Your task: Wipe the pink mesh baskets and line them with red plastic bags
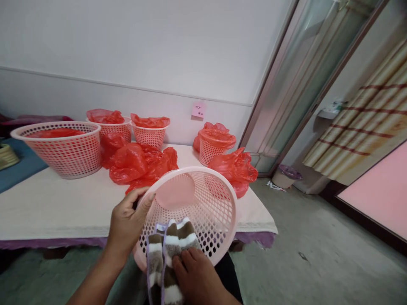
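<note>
A pink perforated plastic basket (219, 190) is tilted toward me in front of the table, its open mouth facing me. My left hand (129, 218) grips its rim on the left side, thumb over the edge. My right hand (199, 271) holds a striped towel (171, 241) in brown, grey and white with purple edging. The towel lies over the basket's lower rim and partly inside. The fingertips of my right hand press on the cloth; the rest of that hand's grip is hidden.
On the cream-covered table (79, 212) stand a large pink basket (70, 148) and smaller baskets with red bags. Crumpled red plastic bags (143, 163) lie behind the held basket. A pink note (199, 110) sticks to the wall. A bin (284, 178) stands on the floor near the glass door.
</note>
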